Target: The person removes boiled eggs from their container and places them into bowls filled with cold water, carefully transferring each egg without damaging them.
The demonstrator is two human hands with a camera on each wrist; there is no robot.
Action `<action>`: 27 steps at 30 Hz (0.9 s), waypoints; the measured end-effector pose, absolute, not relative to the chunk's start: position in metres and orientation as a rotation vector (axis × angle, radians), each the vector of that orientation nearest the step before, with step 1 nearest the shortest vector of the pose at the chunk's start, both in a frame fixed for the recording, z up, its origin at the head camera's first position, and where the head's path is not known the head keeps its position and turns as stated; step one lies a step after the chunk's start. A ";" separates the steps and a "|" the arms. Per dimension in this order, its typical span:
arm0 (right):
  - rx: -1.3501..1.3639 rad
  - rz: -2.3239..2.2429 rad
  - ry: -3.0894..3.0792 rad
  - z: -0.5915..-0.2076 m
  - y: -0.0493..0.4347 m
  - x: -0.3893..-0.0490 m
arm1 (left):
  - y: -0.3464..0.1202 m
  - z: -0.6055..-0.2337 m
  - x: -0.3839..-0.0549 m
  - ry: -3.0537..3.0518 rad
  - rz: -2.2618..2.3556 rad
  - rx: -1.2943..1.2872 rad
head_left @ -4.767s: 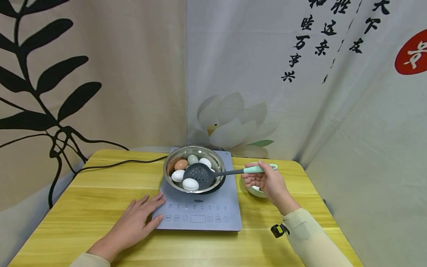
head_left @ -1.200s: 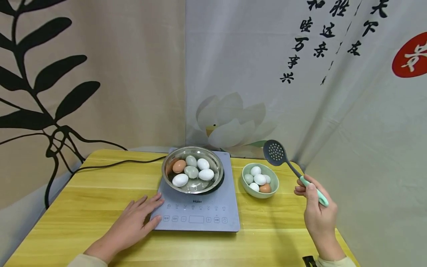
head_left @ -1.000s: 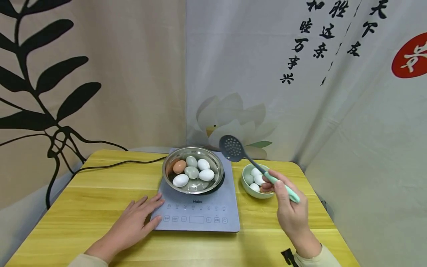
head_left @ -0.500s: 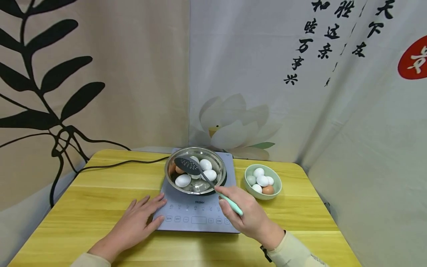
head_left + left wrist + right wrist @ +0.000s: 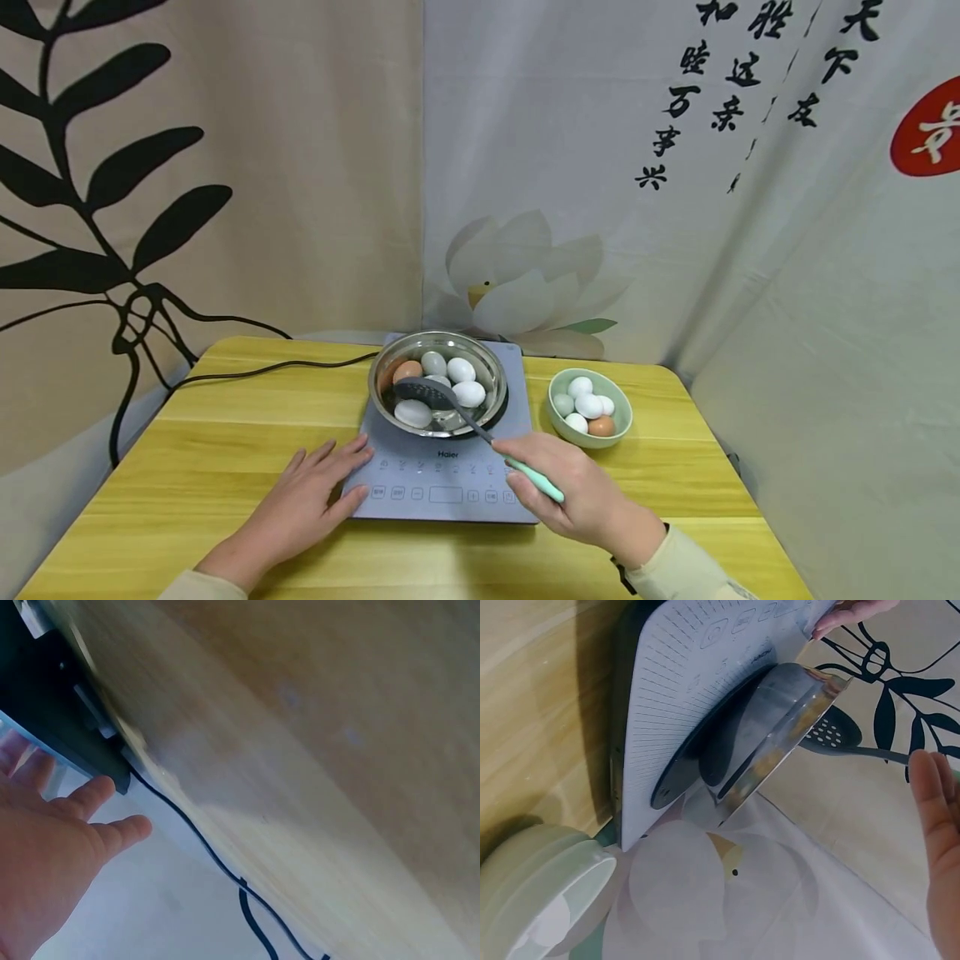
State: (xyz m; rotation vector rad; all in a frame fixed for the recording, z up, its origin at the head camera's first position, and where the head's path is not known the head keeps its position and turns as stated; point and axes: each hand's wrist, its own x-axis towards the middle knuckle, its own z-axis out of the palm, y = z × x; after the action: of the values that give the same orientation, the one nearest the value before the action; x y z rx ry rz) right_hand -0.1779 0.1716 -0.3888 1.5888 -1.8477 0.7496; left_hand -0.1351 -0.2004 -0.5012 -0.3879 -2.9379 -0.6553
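While our right fingers grip the skimmer's handle and our left fingers lie spread, we should expect fragile, slippery eggs, best cradled from below.

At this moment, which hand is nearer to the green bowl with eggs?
Right hand, on the near side of the green bowl, gripping the slotted spoon. The left hand is farther, at the cooktop's left edge.

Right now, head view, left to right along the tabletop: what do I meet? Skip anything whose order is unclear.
Left hand → metal bowl → light green bowl.
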 end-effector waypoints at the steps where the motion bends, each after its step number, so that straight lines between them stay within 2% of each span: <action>1: 1.587 0.770 -1.854 -0.389 0.174 -0.177 | -0.200 -0.501 -0.135 -2.937 -0.656 -0.388; 10: 1.522 1.028 -1.933 -0.402 0.192 -0.169 | -0.199 -0.500 -0.134 -2.929 -0.666 -0.392; 15: 1.339 1.405 -2.035 -0.412 0.191 -0.165 | -0.200 -0.499 -0.134 -2.938 -0.661 -0.387; 19: 1.030 1.802 -2.133 -0.418 0.181 -0.166 | -0.200 -0.500 -0.135 -2.953 -0.660 -0.385; 27: 0.193 2.516 -1.991 -0.417 0.163 -0.182 | -0.200 -0.500 -0.135 -2.944 -0.670 -0.384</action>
State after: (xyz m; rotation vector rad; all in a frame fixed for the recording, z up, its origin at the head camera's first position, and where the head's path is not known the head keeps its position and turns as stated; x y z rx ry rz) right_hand -0.1816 0.1634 -0.4167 0.1925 -1.9910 2.5160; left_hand -0.1351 -0.2005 -0.5005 -0.3843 -2.9435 -0.6697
